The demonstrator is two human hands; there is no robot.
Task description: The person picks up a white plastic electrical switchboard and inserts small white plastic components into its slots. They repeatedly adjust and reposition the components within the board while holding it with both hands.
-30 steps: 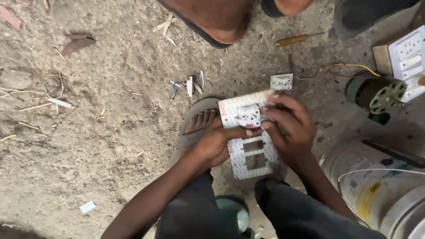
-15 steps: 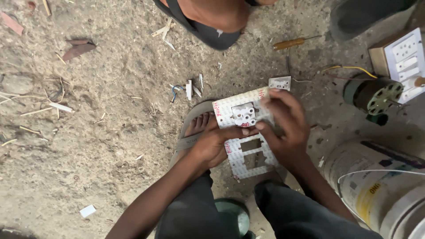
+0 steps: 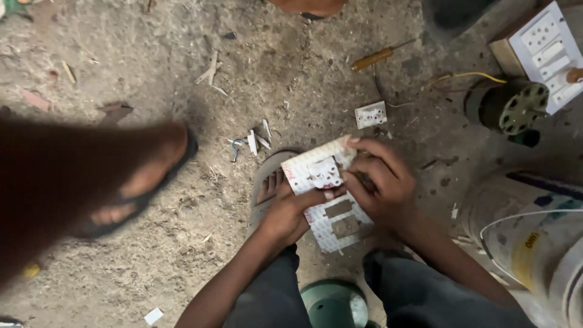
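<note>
Both hands hold a white switch plate (image 3: 328, 206) low over the dirt floor (image 3: 182, 200), above a sandalled foot. The left hand (image 3: 290, 214) pinches its edge with thumb on top. The right hand (image 3: 379, 182) curls over the far end, fingers pressed together on a small white socket piece (image 3: 325, 172).

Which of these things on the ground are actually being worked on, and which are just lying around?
In hand:
- white switch plate, held by the left hand and right hand
- small white switch piece pressed onto it

Lying about:
- screwdriver
- small white socket
- white bits on the dirt
- green motor
- white switch board
- bucket
</note>
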